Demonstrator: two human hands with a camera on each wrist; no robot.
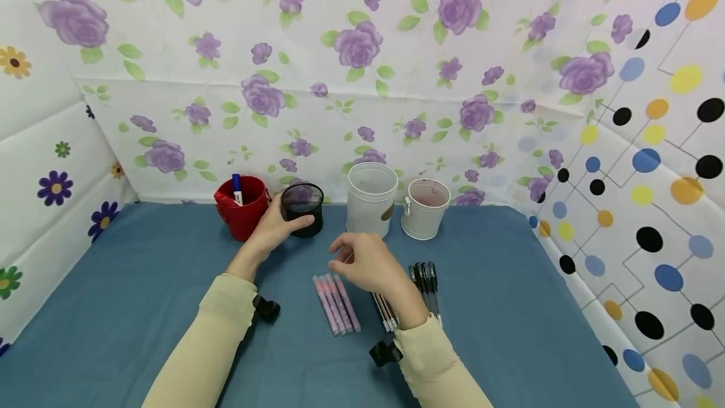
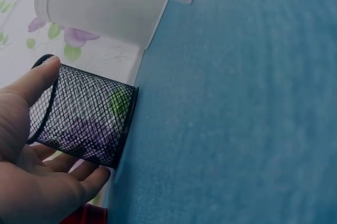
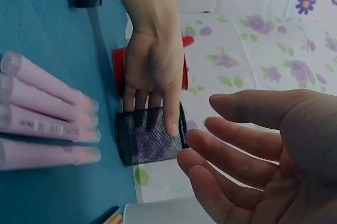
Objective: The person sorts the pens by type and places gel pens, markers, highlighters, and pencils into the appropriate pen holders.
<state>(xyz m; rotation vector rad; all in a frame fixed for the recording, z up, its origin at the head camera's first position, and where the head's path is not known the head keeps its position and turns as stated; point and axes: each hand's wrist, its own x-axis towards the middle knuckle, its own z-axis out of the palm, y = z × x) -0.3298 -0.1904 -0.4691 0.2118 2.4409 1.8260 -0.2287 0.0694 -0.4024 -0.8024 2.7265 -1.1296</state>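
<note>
The person's left hand [image 1: 270,230] is wrapped around the black mesh pen cup [image 1: 303,208], thumb lying along its front rim and fingers curled round the far side; the left wrist view shows the mesh cup [image 2: 84,121] standing on the blue tablecloth [image 1: 510,307] with the palm against it. The cup sits at the back of the table, at about 11 o'clock from the pens in the middle.

At 9 o'clock from the mesh cup, just beside it, stands a red bucket [image 1: 241,206] with a blue-capped marker [image 1: 237,189] upright inside. At 3 o'clock from the cup comes a tall white pot [image 1: 370,199], then a smaller white bucket [image 1: 425,208] with a side handle.

The right hand [image 1: 368,263] hovers over the table holding nothing, its fingers loosely bent and slightly spread, as the right wrist view also shows [image 3: 268,155]. Just at its 7 o'clock lie four pink highlighters [image 1: 336,304] side by side on the cloth. Under the wrist, at 5 o'clock, is a bunch of thin white-barrelled pens [image 1: 385,312], and beyond them, at 4 o'clock, a cluster of black pens [image 1: 426,282].
</note>
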